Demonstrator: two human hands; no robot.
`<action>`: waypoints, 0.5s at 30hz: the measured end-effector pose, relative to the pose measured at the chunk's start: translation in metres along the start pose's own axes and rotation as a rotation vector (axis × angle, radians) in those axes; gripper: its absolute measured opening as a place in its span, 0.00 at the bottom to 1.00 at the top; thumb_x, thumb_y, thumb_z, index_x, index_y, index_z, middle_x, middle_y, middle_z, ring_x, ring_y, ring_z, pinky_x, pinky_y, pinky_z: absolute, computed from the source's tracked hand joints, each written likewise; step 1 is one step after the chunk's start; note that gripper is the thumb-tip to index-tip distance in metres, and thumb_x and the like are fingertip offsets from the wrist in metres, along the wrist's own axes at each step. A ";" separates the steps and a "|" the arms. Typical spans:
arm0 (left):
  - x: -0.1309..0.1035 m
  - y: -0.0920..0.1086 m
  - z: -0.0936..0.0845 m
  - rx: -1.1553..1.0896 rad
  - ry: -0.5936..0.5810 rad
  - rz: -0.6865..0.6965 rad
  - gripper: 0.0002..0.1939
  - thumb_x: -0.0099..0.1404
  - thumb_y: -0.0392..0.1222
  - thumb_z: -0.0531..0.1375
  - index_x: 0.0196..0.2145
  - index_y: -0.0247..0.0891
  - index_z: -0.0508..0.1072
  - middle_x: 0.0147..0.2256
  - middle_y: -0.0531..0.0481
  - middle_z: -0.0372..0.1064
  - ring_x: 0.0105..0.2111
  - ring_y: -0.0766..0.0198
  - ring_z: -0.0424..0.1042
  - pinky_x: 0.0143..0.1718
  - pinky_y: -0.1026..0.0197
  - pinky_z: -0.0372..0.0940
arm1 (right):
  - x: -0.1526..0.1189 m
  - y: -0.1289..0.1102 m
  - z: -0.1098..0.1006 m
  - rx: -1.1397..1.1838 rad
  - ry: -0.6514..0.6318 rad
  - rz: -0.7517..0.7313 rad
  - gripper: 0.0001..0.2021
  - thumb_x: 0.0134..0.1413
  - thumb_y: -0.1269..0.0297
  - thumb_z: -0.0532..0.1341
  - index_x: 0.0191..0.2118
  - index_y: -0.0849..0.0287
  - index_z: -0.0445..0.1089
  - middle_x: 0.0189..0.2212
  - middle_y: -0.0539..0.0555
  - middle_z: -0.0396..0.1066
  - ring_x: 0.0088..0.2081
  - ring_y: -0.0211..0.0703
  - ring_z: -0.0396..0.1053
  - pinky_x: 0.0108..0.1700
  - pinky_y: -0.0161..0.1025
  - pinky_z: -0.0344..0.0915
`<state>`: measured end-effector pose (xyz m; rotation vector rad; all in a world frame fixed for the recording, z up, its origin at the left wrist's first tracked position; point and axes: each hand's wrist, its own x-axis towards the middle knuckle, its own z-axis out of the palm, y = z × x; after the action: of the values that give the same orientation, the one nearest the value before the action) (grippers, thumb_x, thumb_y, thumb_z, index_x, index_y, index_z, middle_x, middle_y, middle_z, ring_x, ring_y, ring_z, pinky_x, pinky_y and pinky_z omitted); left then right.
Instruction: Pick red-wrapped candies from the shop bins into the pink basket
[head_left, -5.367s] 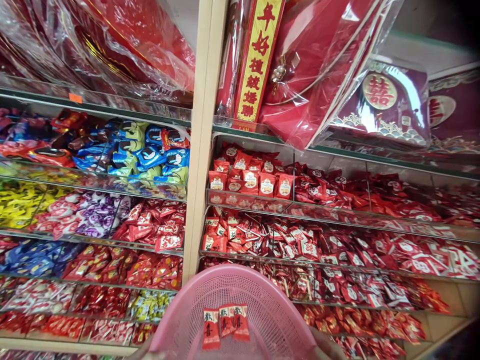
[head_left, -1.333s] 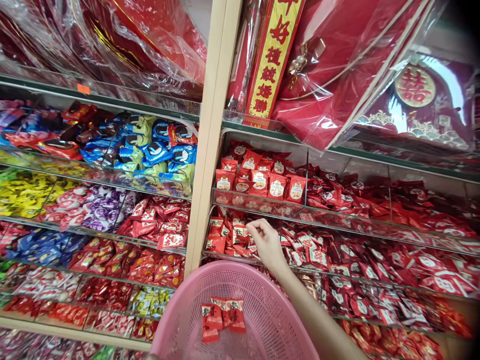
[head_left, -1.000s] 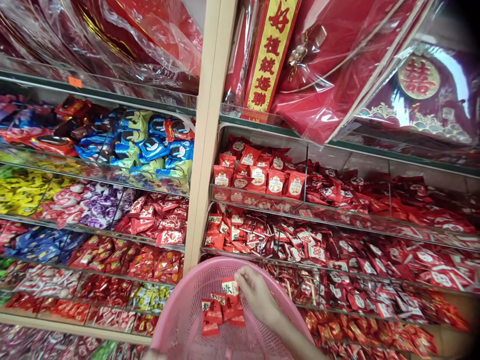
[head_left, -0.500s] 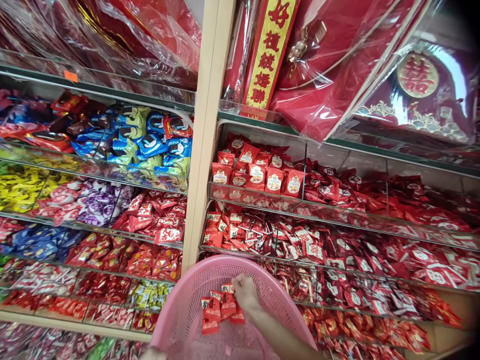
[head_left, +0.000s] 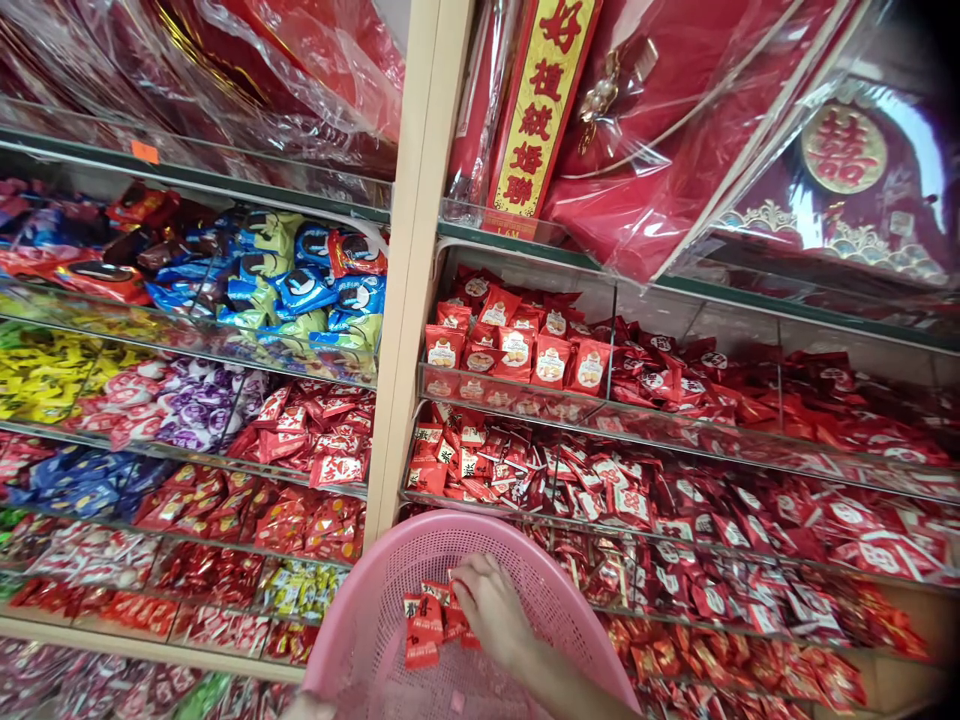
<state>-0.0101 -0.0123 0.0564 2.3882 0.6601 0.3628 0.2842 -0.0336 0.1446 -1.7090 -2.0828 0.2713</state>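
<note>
A pink plastic basket point(head_left: 375, 570) with perforated walls is at the bottom centre. Several red candy packets point(head_left: 424, 630) with black characters on a pale panel lie grouped inside it. My right hand point(head_left: 491, 610) reaches in from the lower right, over the right side of this group. Its fingers are bent down around a packet and partly cover it; the fingertips are hard to make out. At the bottom edge, my left hand point(head_left: 309, 707) shows only in part, closed on the basket's near-left rim.
Divided shelves of wrapped sweets stand on both sides of a wooden post point(head_left: 412, 270). Similar red packets point(head_left: 469, 460) fill a compartment just beyond the basket. Blue packets point(head_left: 304, 290) sit at left. Plastic-wrapped red goods point(head_left: 660, 130) hang over the upper right shelf edge.
My right hand has turned from a fist beside the packets to lie over them, fingers reaching down and left. It now hides more of the right-hand packets. The basket stays in place.
</note>
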 end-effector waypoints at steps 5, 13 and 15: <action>0.002 0.000 0.001 -0.006 -0.007 -0.014 0.23 0.69 0.49 0.43 0.20 0.37 0.61 0.16 0.58 0.47 0.15 0.70 0.49 0.17 0.66 0.47 | -0.004 -0.011 0.001 -0.036 -0.088 -0.251 0.19 0.50 0.49 0.61 0.47 0.50 0.68 0.45 0.51 0.67 0.47 0.47 0.60 0.51 0.44 0.55; 0.002 0.005 0.002 -0.006 0.006 -0.030 0.25 0.68 0.53 0.44 0.19 0.37 0.61 0.15 0.58 0.49 0.15 0.71 0.51 0.16 0.66 0.50 | -0.002 -0.002 0.007 -0.136 -0.166 -0.361 0.18 0.53 0.52 0.60 0.49 0.51 0.65 0.47 0.50 0.66 0.48 0.45 0.60 0.54 0.44 0.53; -0.002 0.008 -0.001 -0.009 0.021 -0.040 0.24 0.69 0.51 0.43 0.22 0.36 0.65 0.17 0.56 0.56 0.17 0.69 0.57 0.19 0.65 0.54 | -0.002 -0.004 0.009 -0.156 -0.158 -0.406 0.24 0.51 0.47 0.59 0.51 0.51 0.62 0.49 0.51 0.65 0.50 0.46 0.59 0.55 0.46 0.53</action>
<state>-0.0091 -0.0186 0.0623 2.3619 0.7138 0.3739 0.2767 -0.0355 0.1380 -1.3353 -2.5666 0.1237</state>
